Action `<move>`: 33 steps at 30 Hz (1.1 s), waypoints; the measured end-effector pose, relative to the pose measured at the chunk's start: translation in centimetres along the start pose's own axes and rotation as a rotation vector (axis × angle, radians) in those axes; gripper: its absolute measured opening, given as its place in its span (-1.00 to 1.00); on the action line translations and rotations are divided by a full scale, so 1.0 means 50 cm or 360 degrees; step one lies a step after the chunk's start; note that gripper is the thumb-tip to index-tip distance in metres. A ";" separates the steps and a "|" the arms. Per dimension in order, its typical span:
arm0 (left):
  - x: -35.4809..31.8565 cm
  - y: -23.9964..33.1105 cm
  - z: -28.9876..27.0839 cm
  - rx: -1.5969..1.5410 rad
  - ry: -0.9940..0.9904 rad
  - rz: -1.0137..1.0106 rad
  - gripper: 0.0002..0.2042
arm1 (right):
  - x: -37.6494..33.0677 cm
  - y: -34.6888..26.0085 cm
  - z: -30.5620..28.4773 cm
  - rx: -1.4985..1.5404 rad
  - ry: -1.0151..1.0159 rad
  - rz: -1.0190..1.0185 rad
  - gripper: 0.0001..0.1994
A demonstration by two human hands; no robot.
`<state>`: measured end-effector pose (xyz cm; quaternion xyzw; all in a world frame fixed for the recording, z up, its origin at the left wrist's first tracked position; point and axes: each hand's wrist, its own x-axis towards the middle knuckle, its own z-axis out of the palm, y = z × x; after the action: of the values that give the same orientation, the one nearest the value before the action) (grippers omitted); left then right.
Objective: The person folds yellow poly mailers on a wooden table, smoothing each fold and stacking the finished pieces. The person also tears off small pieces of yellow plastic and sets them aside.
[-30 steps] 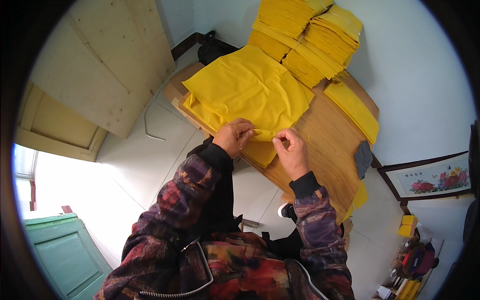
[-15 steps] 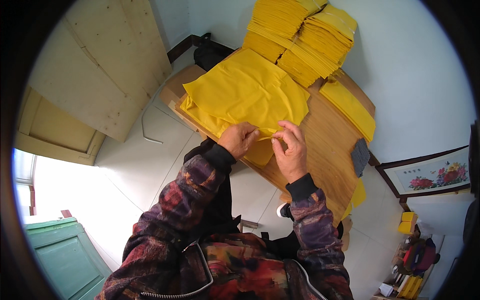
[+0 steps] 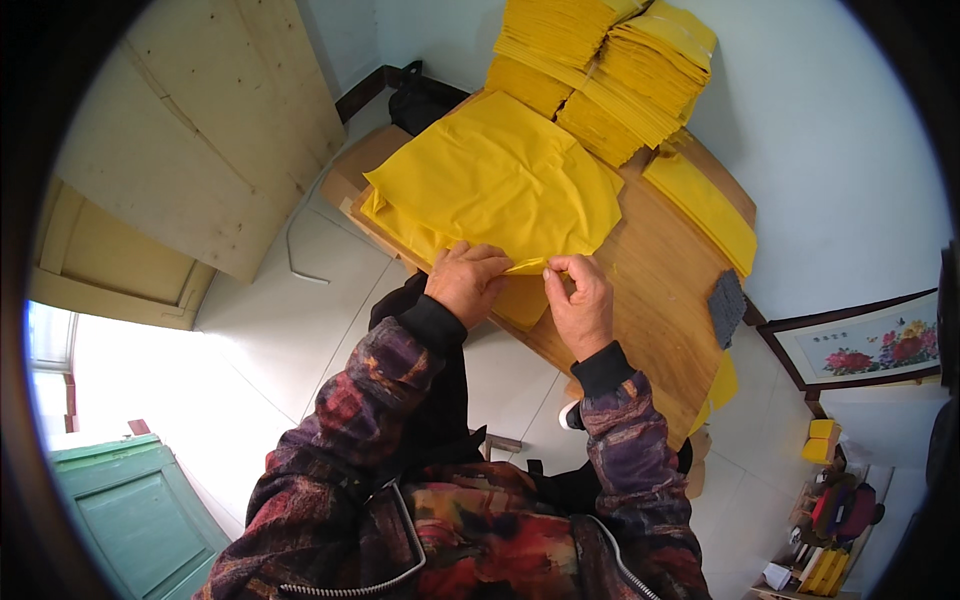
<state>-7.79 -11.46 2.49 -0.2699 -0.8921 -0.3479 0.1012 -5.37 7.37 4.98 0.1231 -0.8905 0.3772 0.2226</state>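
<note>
A large yellow sheet (image 3: 490, 175), thin and slightly creased, covers the left part of the wooden table (image 3: 650, 290), with more yellow layers under it. Its near edge is folded into a narrow strip between my hands. My left hand (image 3: 466, 280) pinches the edge with fingers curled over the fold. A short way to the right, my right hand (image 3: 580, 305) has thumb and forefinger closed at the other end of the strip. The sheet's underside at the edge is hidden by my left fingers.
Tied stacks of folded yellow sheets (image 3: 640, 85) stand at the table's far end. A flat yellow pile (image 3: 702, 210) and a dark grey cloth (image 3: 727, 308) lie along the right side. A framed flower picture (image 3: 860, 345) leans at the right; a green panel (image 3: 140, 515) stands lower left.
My right fingers have come down and closed on the edge. My left hand has turned over it, and the raised loop of the edge now lies flatter.
</note>
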 end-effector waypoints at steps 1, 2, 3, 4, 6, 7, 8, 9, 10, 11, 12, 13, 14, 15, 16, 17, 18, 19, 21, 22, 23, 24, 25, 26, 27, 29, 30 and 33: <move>0.001 0.001 -0.002 0.0046 0.0001 0.0005 -0.85 | -0.001 0.000 0.000 -0.0014 -0.0012 0.0019 -0.88; 0.002 0.003 -0.004 0.0089 -0.0002 0.0006 -0.86 | -0.002 0.000 0.000 -0.0007 -0.0008 0.0011 -0.88; 0.002 0.006 -0.005 0.0062 0.0009 -0.0040 -0.87 | -0.002 0.000 0.001 -0.0001 -0.0010 0.0014 -0.87; 0.003 0.009 -0.006 0.0033 0.0018 -0.0089 -0.88 | -0.002 -0.001 0.002 0.0004 -0.0012 0.0018 -0.87; 0.001 0.016 -0.005 0.0000 0.0008 -0.0193 -0.88 | -0.002 -0.001 0.006 0.0081 0.0022 0.0062 -0.85; -0.001 0.017 -0.005 -0.0002 -0.0011 -0.0246 -0.88 | -0.002 -0.001 0.007 0.0120 0.0040 0.0081 -0.84; -0.003 0.017 -0.003 -0.0015 0.0031 -0.0249 -0.88 | -0.003 -0.001 0.008 0.0158 0.0052 0.0092 -0.84; -0.003 0.015 -0.001 -0.0061 0.0013 -0.0308 -0.87 | -0.005 0.001 0.008 0.0197 0.0063 0.0104 -0.83; -0.003 0.012 0.003 -0.0119 0.0058 -0.0316 -0.86 | -0.007 0.002 0.007 0.0234 0.0068 0.0121 -0.82; -0.004 0.009 0.007 -0.0181 0.0121 -0.0304 -0.85 | -0.011 0.005 0.002 0.0208 0.0106 0.0107 -0.82; -0.004 0.005 0.011 -0.0250 0.0159 -0.0312 -0.84 | -0.020 0.008 -0.007 0.0181 0.0137 0.0098 -0.82; -0.003 0.001 0.013 -0.0323 0.0218 -0.0299 -0.82 | -0.030 0.011 -0.017 0.0155 0.0169 0.0086 -0.83; -0.003 -0.002 0.016 -0.0380 0.0189 -0.0393 -0.81 | -0.048 0.011 -0.028 0.0115 0.0119 0.0265 -0.81; -0.003 -0.002 0.018 -0.0542 0.0174 -0.0540 -0.80 | -0.060 0.013 -0.033 0.0038 0.0025 0.0174 -0.80; -0.004 -0.002 0.020 -0.0688 0.0065 -0.0792 -0.79 | -0.069 0.017 -0.034 -0.0038 -0.0068 0.0084 -0.80; -0.004 -0.001 0.021 -0.0873 -0.0047 -0.1035 -0.78 | -0.081 0.019 -0.036 -0.0115 -0.0141 -0.0004 -0.80; -0.004 0.000 0.020 -0.0952 -0.0087 -0.1082 -0.78 | -0.094 0.018 -0.036 -0.0241 -0.0300 -0.0044 -0.78; -0.003 -0.001 0.018 -0.1072 -0.0124 -0.1119 -0.77 | -0.101 0.020 -0.032 -0.0283 -0.0346 -0.0079 -0.77; -0.002 0.000 0.016 -0.1278 -0.0156 -0.1156 -0.77 | -0.109 0.023 -0.022 -0.0360 -0.0435 -0.0150 -0.76; -0.002 0.000 0.016 -0.1364 -0.0148 -0.1160 -0.76 | -0.106 0.026 -0.013 -0.0357 -0.0410 -0.0172 -0.76; -0.001 -0.002 0.017 -0.1486 -0.0136 -0.1159 -0.76 | -0.102 0.030 -0.008 -0.0367 -0.0403 -0.0198 -0.78; -0.002 -0.006 0.016 -0.1474 -0.0146 -0.1178 -0.76 | -0.098 0.032 -0.004 -0.0372 -0.0395 -0.0235 -0.81; -0.002 -0.010 0.018 -0.1503 -0.0155 -0.1188 -0.77 | -0.094 0.035 -0.002 -0.0373 -0.0377 -0.0271 -0.83; -0.003 -0.014 0.020 -0.1536 -0.0159 -0.1188 -0.77 | -0.091 0.036 -0.001 -0.0357 -0.0389 -0.0276 -0.85; -0.004 -0.016 0.024 -0.1587 -0.0119 -0.1144 -0.78 | -0.089 0.037 -0.001 -0.0338 -0.0392 -0.0278 -0.87; -0.004 -0.019 0.033 -0.1676 -0.0064 -0.1110 -0.79 | -0.085 0.038 -0.003 -0.0278 -0.0410 -0.0237 -0.89; -0.005 -0.021 0.035 -0.1640 -0.0042 -0.1045 -0.79 | -0.082 0.038 -0.004 -0.0237 -0.0424 -0.0197 -0.89; -0.009 -0.020 0.039 -0.1520 -0.0064 -0.1070 -0.80 | -0.073 0.040 -0.010 -0.0113 -0.0479 -0.0091 -0.88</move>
<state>-7.97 -10.95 0.32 0.0057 -0.6749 -0.7193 -0.1646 -2.85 9.28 2.25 0.1955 -0.9227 0.3165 0.1015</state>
